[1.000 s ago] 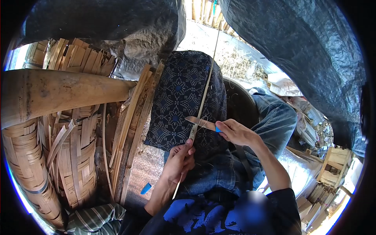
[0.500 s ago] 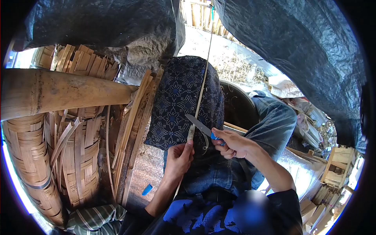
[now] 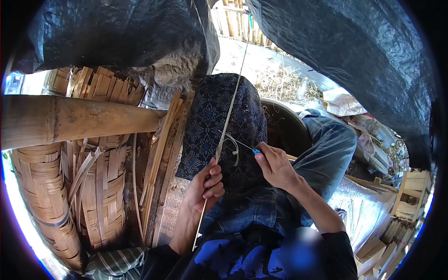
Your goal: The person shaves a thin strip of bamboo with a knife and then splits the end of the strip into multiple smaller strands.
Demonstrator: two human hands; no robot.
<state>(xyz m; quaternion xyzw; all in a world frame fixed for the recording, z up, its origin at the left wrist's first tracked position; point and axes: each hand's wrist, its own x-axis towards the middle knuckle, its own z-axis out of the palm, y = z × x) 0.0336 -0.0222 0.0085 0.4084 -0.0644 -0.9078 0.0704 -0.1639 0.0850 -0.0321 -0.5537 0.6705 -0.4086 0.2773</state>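
A long thin bamboo strip (image 3: 229, 115) runs away from me over a dark blue patterned cloth (image 3: 205, 116) that covers my leg. My left hand (image 3: 208, 186) is closed round the strip near its lower part, and the tail passes down toward my forearm. In my right hand (image 3: 278, 168) is a knife (image 3: 241, 143) with a blue handle, its blade seen almost edge-on. The blade tip lies close to the strip, just beyond my left hand. A pale curled shaving (image 3: 236, 151) hangs by the blade.
To the left, a thick bamboo pole (image 3: 88, 120) crosses above woven bamboo baskets (image 3: 42, 186). Split bamboo slats (image 3: 163, 154) stand beside the cloth. A dark round tub (image 3: 289, 121) sits behind my denim-covered knee (image 3: 331, 140). Black plastic sheeting (image 3: 345, 56) hangs overhead.
The knife has turned from showing its flat side to nearly edge-on. My left hand has shifted slightly left and rolled over, its fingers now wrapped round the strip. A longer curl shows beside the blade.
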